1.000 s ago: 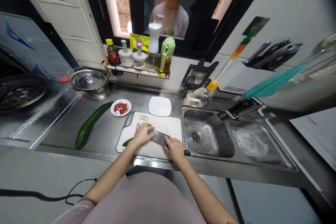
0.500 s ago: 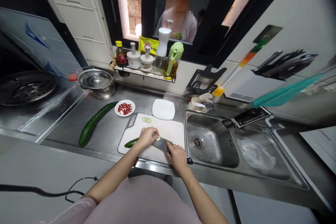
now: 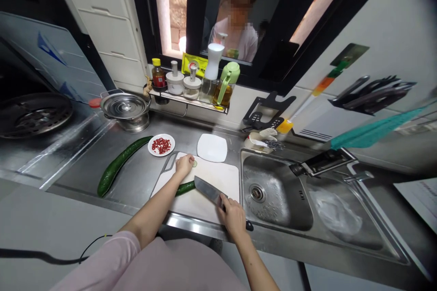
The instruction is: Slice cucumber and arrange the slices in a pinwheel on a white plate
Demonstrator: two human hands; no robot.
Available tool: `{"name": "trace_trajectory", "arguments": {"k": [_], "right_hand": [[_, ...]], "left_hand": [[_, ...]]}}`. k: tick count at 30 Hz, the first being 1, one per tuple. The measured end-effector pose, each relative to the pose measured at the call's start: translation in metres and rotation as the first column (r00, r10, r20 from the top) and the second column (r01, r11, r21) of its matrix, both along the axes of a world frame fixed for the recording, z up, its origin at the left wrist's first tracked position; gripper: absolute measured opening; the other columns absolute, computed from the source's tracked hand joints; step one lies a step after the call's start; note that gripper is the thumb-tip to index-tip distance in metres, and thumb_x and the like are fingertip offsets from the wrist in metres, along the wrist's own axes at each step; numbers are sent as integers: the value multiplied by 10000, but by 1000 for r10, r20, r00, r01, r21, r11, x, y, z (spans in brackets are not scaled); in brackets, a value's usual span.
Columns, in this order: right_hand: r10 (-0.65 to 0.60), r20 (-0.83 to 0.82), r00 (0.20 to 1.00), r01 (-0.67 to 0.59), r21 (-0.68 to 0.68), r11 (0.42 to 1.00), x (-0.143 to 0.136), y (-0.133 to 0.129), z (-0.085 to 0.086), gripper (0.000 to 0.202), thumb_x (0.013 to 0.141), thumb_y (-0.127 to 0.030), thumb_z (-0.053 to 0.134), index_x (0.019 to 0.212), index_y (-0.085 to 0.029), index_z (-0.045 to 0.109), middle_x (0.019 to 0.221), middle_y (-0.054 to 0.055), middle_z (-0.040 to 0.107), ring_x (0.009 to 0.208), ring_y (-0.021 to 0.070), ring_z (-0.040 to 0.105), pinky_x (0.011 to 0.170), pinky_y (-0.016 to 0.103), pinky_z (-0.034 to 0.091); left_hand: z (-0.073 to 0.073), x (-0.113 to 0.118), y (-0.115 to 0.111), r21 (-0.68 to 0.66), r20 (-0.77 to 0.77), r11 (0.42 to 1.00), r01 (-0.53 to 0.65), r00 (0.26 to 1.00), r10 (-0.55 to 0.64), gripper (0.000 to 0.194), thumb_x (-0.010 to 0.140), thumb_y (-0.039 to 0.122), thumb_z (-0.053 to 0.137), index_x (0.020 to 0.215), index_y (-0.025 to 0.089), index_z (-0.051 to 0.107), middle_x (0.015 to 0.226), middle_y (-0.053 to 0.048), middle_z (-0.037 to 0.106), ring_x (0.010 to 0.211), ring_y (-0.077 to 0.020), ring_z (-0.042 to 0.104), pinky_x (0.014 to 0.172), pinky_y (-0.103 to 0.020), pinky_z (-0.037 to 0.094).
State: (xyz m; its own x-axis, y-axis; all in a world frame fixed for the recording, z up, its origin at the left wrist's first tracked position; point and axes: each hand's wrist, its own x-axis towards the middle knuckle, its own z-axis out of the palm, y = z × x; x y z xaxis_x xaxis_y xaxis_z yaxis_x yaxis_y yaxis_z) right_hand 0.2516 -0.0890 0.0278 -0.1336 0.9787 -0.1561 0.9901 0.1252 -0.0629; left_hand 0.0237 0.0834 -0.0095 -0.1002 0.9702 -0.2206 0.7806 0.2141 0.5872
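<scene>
My left hand is over the upper left of the white cutting board, its fingers closed beside a thin cucumber slice; whether they pinch anything is too small to tell. My right hand grips a knife by its handle, the wide blade pointing up and left across the board. A cut piece of cucumber lies near the blade's tip, partly hidden by my left forearm. Left of the board, a long whole cucumber rests on the steel counter.
A plate of chopped red pieces and a white square plate sit behind the board. To the right is a sink with a faucet. Bottles stand on a rack; a lidded pot is at back left.
My left hand has moved from beside the blade to the board's upper left, where the slices lay. The slice at the blade is gone from there. The knife stays in my right hand.
</scene>
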Motion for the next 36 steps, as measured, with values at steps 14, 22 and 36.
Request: {"name": "trace_trajectory", "arguments": {"k": [14,22,36], "right_hand": [[-56,-40,998,56,-11,998,7,7,-8,425,889,-285,529,1305,-206,558,962,81,688,911,207,619,815,284,399],[-82,-95,992,84,11,996,7,11,-11,405,891,-286,505,1279,-200,587,957,80,700,890,199,626,807,276,403],[-268,-272,924,252,-93,963,-4,16,-10,366,961,-390,321,1035,-210,630,805,53,701,736,180,632,614,239,323]], "left_hand": [[-12,-2,4,67,-119,997,45,992,-37,140,822,299,610,941,226,622,985,-49,680,963,-221,576,839,-345,352],[-11,-11,-1,24,-180,993,116,978,-110,224,774,382,685,902,223,594,1046,-58,651,1016,-252,545,854,-362,327],[-4,-32,-23,145,177,950,-276,952,250,248,821,393,599,996,218,594,871,-7,647,782,-152,589,736,-273,416]]}}
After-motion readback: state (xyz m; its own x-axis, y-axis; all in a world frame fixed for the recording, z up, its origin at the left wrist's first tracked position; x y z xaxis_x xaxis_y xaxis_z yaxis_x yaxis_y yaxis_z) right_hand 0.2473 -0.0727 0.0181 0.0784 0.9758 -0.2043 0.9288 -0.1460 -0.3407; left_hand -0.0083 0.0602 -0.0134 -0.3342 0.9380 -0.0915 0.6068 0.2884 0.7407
